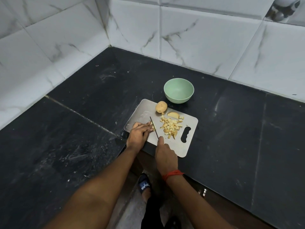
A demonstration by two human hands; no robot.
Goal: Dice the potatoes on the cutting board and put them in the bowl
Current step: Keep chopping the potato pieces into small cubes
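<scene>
- Head view: a grey rectangular metal cutting board lies at the front edge of a black stone countertop. Its long axis runs from far left to near right, and the handle cut-out is at the right end.
- The right hand has its fingers curled tight round the handle of a thin dark-bladed knife. The handle itself is hidden in the fist.
- The blade's long axis runs away from the person, and its tip points toward the board's far-left part.
- The left hand lies flat on the board's left end. Its fingers are fairly straight and press down on pale potato strips, with the fingertips just beside the blade.
- A heap of pale diced potato cubes sits to the right of the blade, between the knife and the cut-out.
- A curved potato wedge lies just beyond the heap, and a whole tan unpeeled potato rests on the board's far edge.
- A round pale-green bowl stands upright on the counter just past that potato.
- White marble-veined wall tiles enclose the corner, and a red thread circles the right wrist.
</scene>
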